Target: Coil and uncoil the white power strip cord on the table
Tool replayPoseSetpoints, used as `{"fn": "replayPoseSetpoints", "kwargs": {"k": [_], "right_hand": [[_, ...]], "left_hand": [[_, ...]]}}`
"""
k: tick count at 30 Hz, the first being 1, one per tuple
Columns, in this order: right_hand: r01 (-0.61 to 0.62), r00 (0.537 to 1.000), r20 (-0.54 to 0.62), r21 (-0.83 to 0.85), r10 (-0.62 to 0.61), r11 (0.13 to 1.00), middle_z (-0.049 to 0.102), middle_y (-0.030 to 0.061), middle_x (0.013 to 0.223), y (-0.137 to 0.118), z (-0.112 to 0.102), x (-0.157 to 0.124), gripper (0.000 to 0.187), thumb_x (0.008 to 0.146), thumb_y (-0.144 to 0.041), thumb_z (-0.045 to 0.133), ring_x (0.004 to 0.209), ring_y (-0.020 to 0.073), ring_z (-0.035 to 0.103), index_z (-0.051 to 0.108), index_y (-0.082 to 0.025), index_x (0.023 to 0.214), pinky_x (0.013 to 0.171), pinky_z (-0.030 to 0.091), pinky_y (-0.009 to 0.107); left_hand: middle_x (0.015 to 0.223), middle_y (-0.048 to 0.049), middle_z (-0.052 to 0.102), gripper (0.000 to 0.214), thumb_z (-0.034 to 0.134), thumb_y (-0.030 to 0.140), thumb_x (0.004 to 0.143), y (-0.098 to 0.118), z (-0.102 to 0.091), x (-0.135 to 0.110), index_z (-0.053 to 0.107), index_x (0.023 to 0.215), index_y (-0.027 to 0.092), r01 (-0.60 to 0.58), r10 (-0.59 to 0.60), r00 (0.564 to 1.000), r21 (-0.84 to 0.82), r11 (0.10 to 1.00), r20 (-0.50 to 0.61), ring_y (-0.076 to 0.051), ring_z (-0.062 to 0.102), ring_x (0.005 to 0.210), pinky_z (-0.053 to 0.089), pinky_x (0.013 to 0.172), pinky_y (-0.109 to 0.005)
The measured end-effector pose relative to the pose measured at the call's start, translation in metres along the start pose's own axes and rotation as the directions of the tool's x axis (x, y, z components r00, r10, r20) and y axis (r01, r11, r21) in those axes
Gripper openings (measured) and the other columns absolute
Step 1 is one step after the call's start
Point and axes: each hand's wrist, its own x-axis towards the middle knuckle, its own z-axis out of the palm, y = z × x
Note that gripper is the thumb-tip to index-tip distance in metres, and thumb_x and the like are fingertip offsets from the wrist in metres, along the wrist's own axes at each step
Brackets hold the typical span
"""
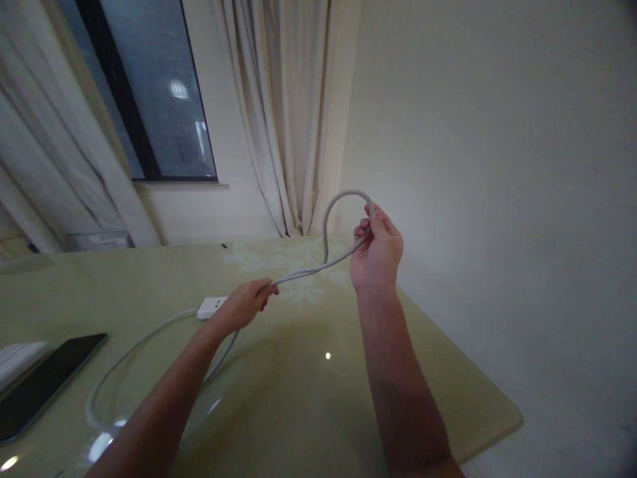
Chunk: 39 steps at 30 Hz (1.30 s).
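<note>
A pale grey power cord [303, 272] runs through the air between both hands above the table. My left hand [249, 302] is closed on two strands of it, which lie side by side and cross near the middle. Further right and higher, my right hand [378, 245] pinches the cord where it bends into a round loop. Just behind my left wrist lies a white power strip [211, 306], partly hidden, with a cable leaving its left end and curving over the tabletop. More cord hangs below my left hand and passes behind the forearm.
The glossy greenish table [298, 411] has its right edge beside a plain wall [488, 199]. A dark flat device [47, 385] and a white object [22, 358] lie at the left. Curtains [283, 99] and a window [154, 86] are behind.
</note>
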Motion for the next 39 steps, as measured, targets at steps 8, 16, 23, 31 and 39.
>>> {"fn": "replayPoseSetpoints", "kwargs": {"k": [8, 16, 23, 31, 39], "right_hand": [[0.058, 0.991, -0.103, -0.284, -0.091, 0.957, 0.069, 0.0036, 0.11, 0.031, -0.024, 0.019, 0.019, 0.095, -0.041, 0.057, 0.091, 0.0151, 0.068, 0.059, -0.025, 0.106, 0.077, 0.055, 0.028], [0.118, 0.982, -0.081, -0.437, -0.169, 0.892, 0.074, 0.0071, 0.109, 0.004, -0.06, 0.03, 0.023, 0.087, -0.026, 0.055, 0.095, 0.0185, 0.069, 0.07, -0.02, 0.103, 0.09, 0.053, 0.037], [0.201, 0.698, 0.687, -0.457, 0.201, 0.866, 0.074, 0.0106, 0.13, -0.031, -0.014, -0.021, 0.05, 0.085, -0.056, 0.082, 0.121, 0.0238, 0.068, 0.073, -0.022, 0.12, 0.111, 0.05, 0.042], [0.101, 0.429, 0.799, -0.507, 0.422, 0.856, 0.046, -0.0075, 0.062, -0.047, 0.016, -0.028, 0.047, 0.095, -0.065, 0.067, 0.054, 0.01, 0.042, 0.071, -0.018, 0.092, 0.053, 0.037, 0.024], [0.52, 0.445, 0.886, -0.375, 0.132, 0.767, 0.049, -0.0035, 0.071, -0.106, 0.044, -0.003, 0.046, 0.1, -0.061, 0.062, 0.07, 0.0138, 0.044, 0.065, -0.02, 0.08, 0.065, 0.032, 0.029]], "left_hand": [[0.063, 0.0028, 0.052, 0.043, 0.061, 0.062, 0.093, 0.031, -0.055, -0.023, 0.067, 0.084, 0.021, -0.031, -0.063, 0.922, -0.236, 0.971, -0.382, -0.013, 0.043, 0.053, 0.031, 0.052, -0.027], [0.07, 0.0013, 0.05, 0.033, 0.062, 0.051, 0.094, 0.051, -0.073, -0.033, 0.066, 0.084, 0.02, -0.165, -0.118, 0.792, -0.396, 0.903, -0.599, -0.015, 0.044, 0.065, 0.035, 0.059, -0.027], [0.074, 0.0009, 0.061, 0.024, 0.064, 0.044, 0.094, 0.094, -0.069, -0.048, 0.071, 0.09, 0.021, -0.317, 0.127, 0.772, -0.204, 0.926, -0.623, -0.016, 0.052, 0.07, 0.041, 0.065, -0.029], [0.075, -0.0019, 0.065, 0.047, 0.071, 0.067, 0.084, 0.092, -0.083, -0.038, 0.067, 0.087, 0.02, -0.29, 0.135, 0.881, -0.294, 0.911, -0.453, -0.018, 0.058, 0.073, 0.046, 0.07, -0.03], [0.083, -0.0049, 0.074, 0.05, 0.076, 0.071, 0.079, 0.044, -0.055, -0.038, 0.072, 0.077, 0.021, -0.018, 0.121, 0.962, -0.385, 0.923, 0.246, -0.022, 0.065, 0.085, 0.05, 0.085, -0.034]]}}
